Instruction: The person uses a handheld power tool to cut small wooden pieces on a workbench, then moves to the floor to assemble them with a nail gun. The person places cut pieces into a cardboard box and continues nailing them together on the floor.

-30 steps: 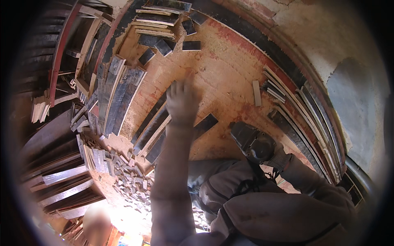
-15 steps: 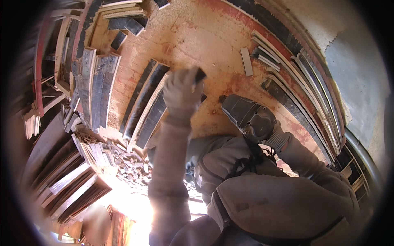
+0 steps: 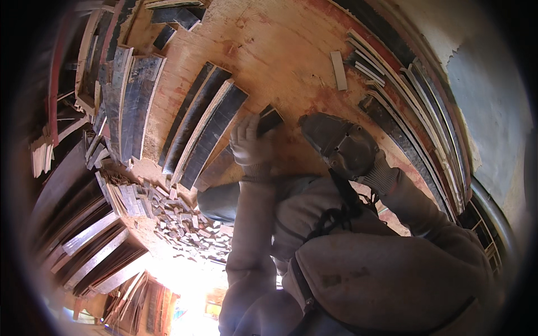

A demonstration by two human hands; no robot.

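My left hand [image 3: 250, 147] is over the wooden work surface with its fingers stretched out. It touches or lies just beside a short dark-faced board strip [image 3: 270, 119], whose lower part the hand hides. Left of it, several long dark-faced board strips [image 3: 216, 134] with pale edges lie side by side at a slant. My right hand [image 3: 379, 161], mostly hidden behind a black power tool [image 3: 344, 144], grips it; the tool's dark front end points left over the wooden surface. What kind of tool it is I cannot make out.
Long strips [image 3: 403, 123] are stacked along the right, beside a wall [image 3: 487, 95]. One small pale strip [image 3: 338, 70] lies near them. More dark boards [image 3: 137, 106] stand at the left, above a heap of small offcuts [image 3: 188, 224]. Bright light glares at the lower left.
My left hand has come down and nearer, its fingers straightening beside the short dark strip that it had been gripping. The right hand and power tool have barely moved.
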